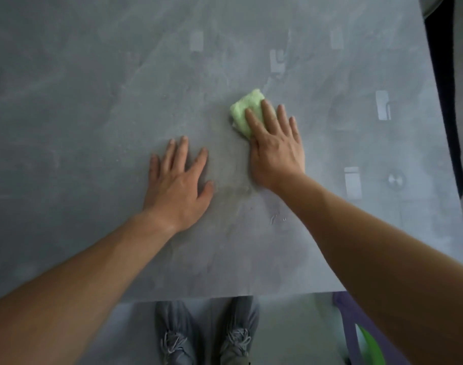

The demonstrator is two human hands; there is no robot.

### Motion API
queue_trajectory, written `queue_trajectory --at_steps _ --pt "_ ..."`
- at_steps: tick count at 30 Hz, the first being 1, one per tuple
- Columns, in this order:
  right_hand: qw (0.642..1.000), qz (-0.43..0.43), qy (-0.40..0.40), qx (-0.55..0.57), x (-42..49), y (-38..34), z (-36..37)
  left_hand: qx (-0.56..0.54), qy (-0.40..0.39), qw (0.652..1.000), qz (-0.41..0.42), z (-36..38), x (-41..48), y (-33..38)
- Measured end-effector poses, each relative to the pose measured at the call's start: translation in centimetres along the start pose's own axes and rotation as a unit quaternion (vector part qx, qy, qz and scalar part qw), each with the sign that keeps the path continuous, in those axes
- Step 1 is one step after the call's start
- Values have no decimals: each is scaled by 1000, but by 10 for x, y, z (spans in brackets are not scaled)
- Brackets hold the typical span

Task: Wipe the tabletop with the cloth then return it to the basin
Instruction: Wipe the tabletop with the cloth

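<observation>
Both hands lie flat on the grey desk (93, 101), fingers straight and uncurled. The left hand (177, 180) rests palm down with its fingers spread, holding nothing. Just to its right and apart from it, the right hand (275, 151) presses its palm and its index and middle fingers on a folded pale green cloth (245, 109). The cloth lies under the thumb side of the right hand, and its far end shows beyond the index fingertip. Its long axis runs away from the person, the far end tilted slightly right, roughly in line with the right fingers. A small wet streak (274, 218) sits near the right wrist. Between the forearms, below the desk edge, grey shoes (177, 343) stand on the floor.
</observation>
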State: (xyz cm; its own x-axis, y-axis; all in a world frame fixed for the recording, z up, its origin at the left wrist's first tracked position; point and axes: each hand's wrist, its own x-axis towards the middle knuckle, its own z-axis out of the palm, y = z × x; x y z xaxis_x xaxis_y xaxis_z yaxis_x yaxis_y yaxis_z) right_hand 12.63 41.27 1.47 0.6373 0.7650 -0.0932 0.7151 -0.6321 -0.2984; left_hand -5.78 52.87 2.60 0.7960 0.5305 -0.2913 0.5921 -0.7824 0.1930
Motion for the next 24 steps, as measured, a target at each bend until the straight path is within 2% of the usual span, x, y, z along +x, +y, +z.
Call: queue_trajectory --at_steps 2,4,8,12,16,20,22,24 --pt "998 -61 -21 -9 -32 1 1 1 -2 1000 4 -1 1 0" --pt "996 -78 -36 -14 -57 20 -6 2 -3 1000 6 -2 2 -1" --pt "996 84 4 17 -57 56 -22 10 -9 1000 14 -2 2 -2" --pt "989 144 25 8 -90 26 -12 4 -13 1000 17 -2 2 -4" --pt "994 107 -7 -4 -125 -11 6 -29 4 999 33 -6 -4 -4" --pt "995 99 18 -1 -72 -4 6 -22 39 998 43 -4 -17 -11" --pt "993 113 32 3 -67 -10 9 -4 29 999 35 -1 -25 -14" --pt "998 62 32 -6 -92 -24 17 14 5 999 31 3 -31 -16"
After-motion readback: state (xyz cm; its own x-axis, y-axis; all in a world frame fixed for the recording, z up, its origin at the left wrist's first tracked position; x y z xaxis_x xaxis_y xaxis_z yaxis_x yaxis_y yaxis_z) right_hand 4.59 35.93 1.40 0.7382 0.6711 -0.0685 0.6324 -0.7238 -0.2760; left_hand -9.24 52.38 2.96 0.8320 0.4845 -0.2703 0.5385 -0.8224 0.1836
